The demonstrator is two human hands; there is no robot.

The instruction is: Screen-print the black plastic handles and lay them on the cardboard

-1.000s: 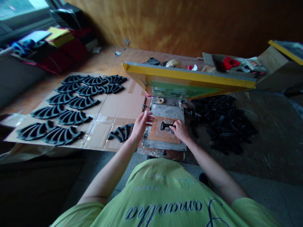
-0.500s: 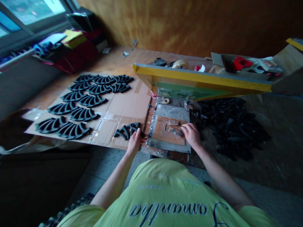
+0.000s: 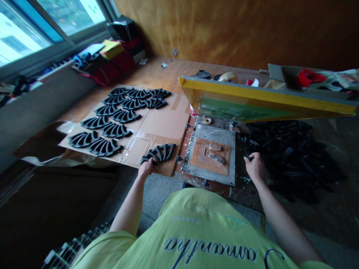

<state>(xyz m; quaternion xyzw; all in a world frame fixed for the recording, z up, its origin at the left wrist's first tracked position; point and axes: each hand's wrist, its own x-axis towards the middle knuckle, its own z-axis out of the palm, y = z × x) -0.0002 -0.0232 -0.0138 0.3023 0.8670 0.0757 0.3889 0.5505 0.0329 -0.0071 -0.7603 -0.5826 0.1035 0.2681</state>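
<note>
My left hand (image 3: 146, 168) is closed at the near left end of a short fan of black curved pieces (image 3: 160, 153), its fingertips on the end piece. These pieces lie on a flat cardboard sheet (image 3: 165, 127). My right hand (image 3: 254, 167) is pinched around a small dark piece (image 3: 248, 154), probably a black curved piece, between the metal plate and a heap of black pieces (image 3: 297, 160). On the grey metal plate (image 3: 228, 138) lies a brown sheet (image 3: 196, 160) bearing small worn blocks (image 3: 216, 158).
A yellow-edged screen frame (image 3: 263, 86) is tilted up over the plate's far side. Several fans of black pieces (image 3: 116, 114) cover the cardboard's left part. A tape roll (image 3: 207, 120) sits behind the plate, and an open carton (image 3: 276, 76) stands at the back right.
My left hand has shifted from the right end of the short fan to its left end. My right hand has left the blocks, moved right and now pinches a dark piece. The view has turned left.
</note>
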